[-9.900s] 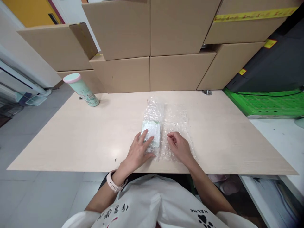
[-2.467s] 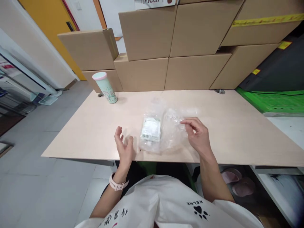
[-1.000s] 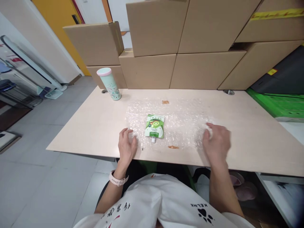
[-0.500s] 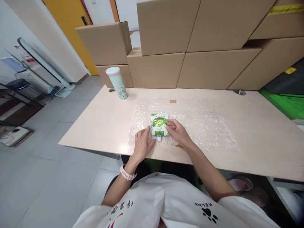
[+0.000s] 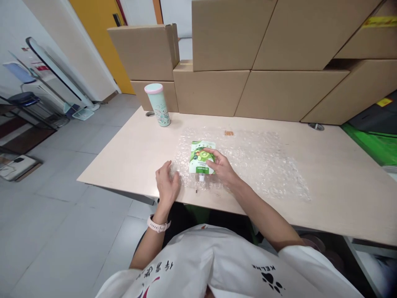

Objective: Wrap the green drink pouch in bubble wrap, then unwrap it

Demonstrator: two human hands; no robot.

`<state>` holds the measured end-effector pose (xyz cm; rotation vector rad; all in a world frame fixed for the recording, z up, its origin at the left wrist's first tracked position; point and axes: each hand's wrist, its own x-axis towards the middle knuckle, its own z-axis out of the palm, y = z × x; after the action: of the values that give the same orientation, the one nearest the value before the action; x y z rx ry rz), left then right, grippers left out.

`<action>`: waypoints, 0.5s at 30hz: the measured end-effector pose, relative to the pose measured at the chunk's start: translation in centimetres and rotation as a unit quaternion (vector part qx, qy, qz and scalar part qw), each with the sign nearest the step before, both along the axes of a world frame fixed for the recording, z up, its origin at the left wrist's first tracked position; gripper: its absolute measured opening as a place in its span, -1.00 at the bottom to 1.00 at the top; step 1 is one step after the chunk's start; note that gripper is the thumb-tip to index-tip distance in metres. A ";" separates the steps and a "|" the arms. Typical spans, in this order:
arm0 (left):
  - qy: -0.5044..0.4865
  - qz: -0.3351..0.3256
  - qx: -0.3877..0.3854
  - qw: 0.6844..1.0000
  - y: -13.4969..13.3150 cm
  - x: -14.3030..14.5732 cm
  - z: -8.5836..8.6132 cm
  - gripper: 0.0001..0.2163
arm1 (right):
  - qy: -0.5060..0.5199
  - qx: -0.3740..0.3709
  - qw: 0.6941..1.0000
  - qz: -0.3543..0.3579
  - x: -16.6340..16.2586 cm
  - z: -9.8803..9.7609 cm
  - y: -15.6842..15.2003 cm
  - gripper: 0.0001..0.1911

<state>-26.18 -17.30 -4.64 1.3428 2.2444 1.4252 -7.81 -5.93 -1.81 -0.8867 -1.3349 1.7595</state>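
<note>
A green and white spouted pouch with kiwi printed on its front lies on a sheet of bubble wrap, its white cap toward me. My right hand holds the pouch from its right side, with thumb and fingers over the printed front. At the left edge of the bubble wrap rests my left hand, fingers loosely bent and thumb apart, nothing visible in it. Whether its fingertips touch the wrap's edge is unclear. A small piece of brown tape sits at the wrap's far edge.
A mint tumbler with a pink-rimmed lid stands at the table's back left. Several cardboard boxes are stacked along the back. The table's front edge runs close to my body. Green material lies beyond the right back corner.
My left hand has left the pouch and moved left to the wrap's edge. My right hand has reached further over the pouch, which has shifted slightly left.
</note>
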 end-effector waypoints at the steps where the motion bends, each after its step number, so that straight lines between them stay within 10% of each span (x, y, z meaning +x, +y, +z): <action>1: 0.000 0.020 -0.015 1.000 0.0 -0.6 0.0 -0.53 | 0.008 -0.005 1.000 0.013 -0.7 -0.1 -0.3 -0.54; 8: -0.035 0.051 -0.056 0.997 0.3 -1.2 0.5 -0.61 | -0.156 0.101 0.981 0.060 -4.0 -1.6 -2.3 -0.52; 15: -0.006 0.034 -0.134 0.990 0.8 -1.3 2.2 -0.60 | -0.419 0.299 0.855 0.063 -3.2 0.3 -2.5 -0.33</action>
<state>-27.47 -16.48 -2.46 1.1807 2.3907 1.0949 -11.01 -8.39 -1.55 -1.2544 -2.3660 0.8840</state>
